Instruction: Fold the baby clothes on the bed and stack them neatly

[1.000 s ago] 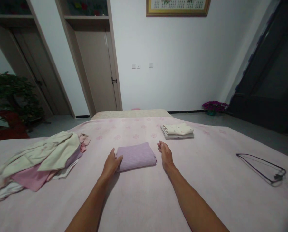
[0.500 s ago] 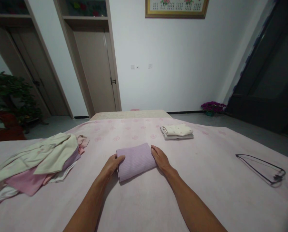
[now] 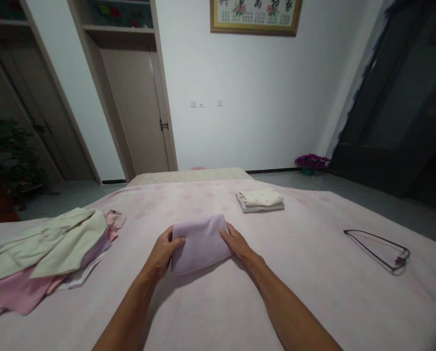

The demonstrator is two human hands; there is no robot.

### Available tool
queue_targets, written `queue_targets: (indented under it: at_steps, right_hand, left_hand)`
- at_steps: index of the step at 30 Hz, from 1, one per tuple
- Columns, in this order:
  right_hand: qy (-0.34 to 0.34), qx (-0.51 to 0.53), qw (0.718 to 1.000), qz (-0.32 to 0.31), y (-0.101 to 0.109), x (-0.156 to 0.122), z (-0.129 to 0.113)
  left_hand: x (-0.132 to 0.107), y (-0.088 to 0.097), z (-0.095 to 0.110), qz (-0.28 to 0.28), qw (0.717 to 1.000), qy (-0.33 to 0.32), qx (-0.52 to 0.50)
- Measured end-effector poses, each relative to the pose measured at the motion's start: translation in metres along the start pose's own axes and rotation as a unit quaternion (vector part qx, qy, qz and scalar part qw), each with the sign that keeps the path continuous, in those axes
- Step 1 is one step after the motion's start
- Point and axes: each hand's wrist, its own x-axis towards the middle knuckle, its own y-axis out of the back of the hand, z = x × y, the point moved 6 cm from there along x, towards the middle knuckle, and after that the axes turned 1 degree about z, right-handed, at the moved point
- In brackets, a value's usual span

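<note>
A folded lilac cloth [image 3: 200,243] lies in the middle of the pink bed cover [image 3: 313,302]. My left hand [image 3: 162,253] grips its left edge, thumb on top and fingers curled round the side. My right hand [image 3: 236,242] presses against its right edge with the fingers tucked under the fold. The cloth's near edge is lifted slightly off the cover. A folded cream and white stack [image 3: 259,200] sits further back to the right, apart from both hands.
A loose heap of cream, pink and white clothes [image 3: 46,253] lies at the left. A dark wire hanger [image 3: 379,243] rests at the right. Beyond the bed are doors, a potted plant [image 3: 9,161] and purple flowers [image 3: 310,163].
Both hands have closed in on the lilac cloth from its sides and taken hold of it; its ends are squeezed inward and its near edge lifted. The camera has shifted slightly.
</note>
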Motion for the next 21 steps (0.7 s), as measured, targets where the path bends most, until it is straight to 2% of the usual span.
queue_targets:
  at_steps: [5, 8, 10, 12, 14, 16, 19, 21]
  right_hand:
    - [-0.034, 0.121, 0.991, 0.034, 0.001, 0.004, 0.008]
    - [0.000, 0.128, 0.991, 0.046, 0.008, 0.009, -0.005]
    - [0.060, 0.063, 0.996, 0.029, 0.013, 0.009, -0.032]
    - [0.138, -0.039, 0.989, -0.031, 0.012, 0.003, -0.072]
    - [0.210, -0.147, 0.962, -0.095, 0.006, -0.008, -0.113]
    - [0.274, -0.229, 0.923, -0.141, -0.002, -0.023, -0.148]
    - [0.304, -0.263, 0.897, -0.185, -0.013, -0.038, -0.180]
    - [0.276, -0.247, 0.896, -0.246, -0.021, -0.042, -0.184]
  left_hand:
    - [-0.008, -0.002, 0.025, 0.036, 0.993, -0.056, 0.098]
    - [-0.014, -0.004, 0.046, 0.045, 0.983, -0.084, 0.154]
    - [-0.019, -0.005, 0.061, 0.035, 0.974, -0.113, 0.193]
    - [-0.026, -0.007, 0.076, 0.014, 0.964, -0.141, 0.226]
    - [-0.034, -0.010, 0.089, -0.017, 0.954, -0.162, 0.251]
    - [-0.043, -0.015, 0.100, -0.053, 0.945, -0.182, 0.265]
    - [-0.058, -0.028, 0.113, -0.106, 0.933, -0.221, 0.265]
    - [-0.066, -0.035, 0.119, -0.127, 0.925, -0.247, 0.260]
